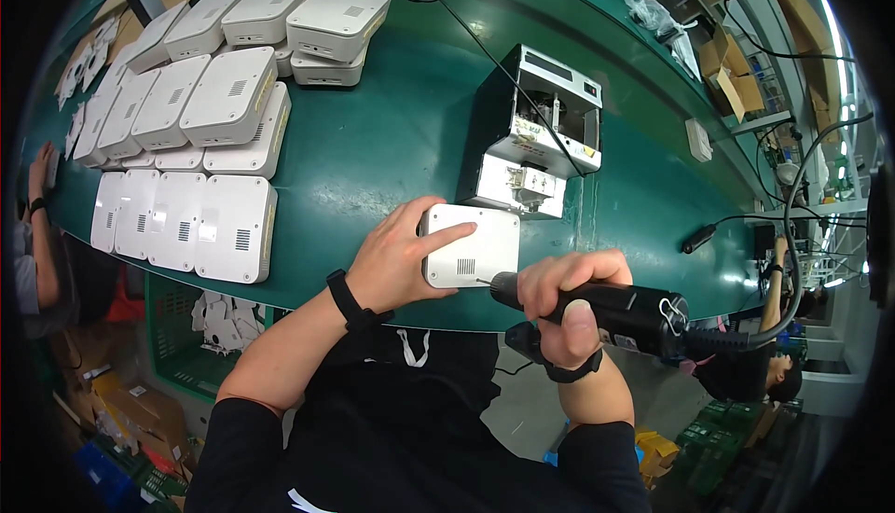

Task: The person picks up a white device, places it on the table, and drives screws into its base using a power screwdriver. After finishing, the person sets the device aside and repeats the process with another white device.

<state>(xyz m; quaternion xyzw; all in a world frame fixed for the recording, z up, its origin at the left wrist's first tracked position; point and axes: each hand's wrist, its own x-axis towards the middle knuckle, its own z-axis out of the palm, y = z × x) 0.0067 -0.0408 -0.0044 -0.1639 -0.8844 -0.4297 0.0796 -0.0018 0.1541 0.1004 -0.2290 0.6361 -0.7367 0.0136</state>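
Note:
A white plastic box with a small vent grille lies near the front edge of the green table. My left hand rests on its left side, thumb and forefinger spread over the top, holding it down. My right hand grips a black electric screwdriver, held nearly level. Its tip touches the box's lower right edge. A cable runs from the tool's back end off to the right.
Several white boxes lie in rows and stacks at the left of the table. A white screw feeder machine stands just behind the box. Other people sit at the left edge and lower right. A green crate sits under the table.

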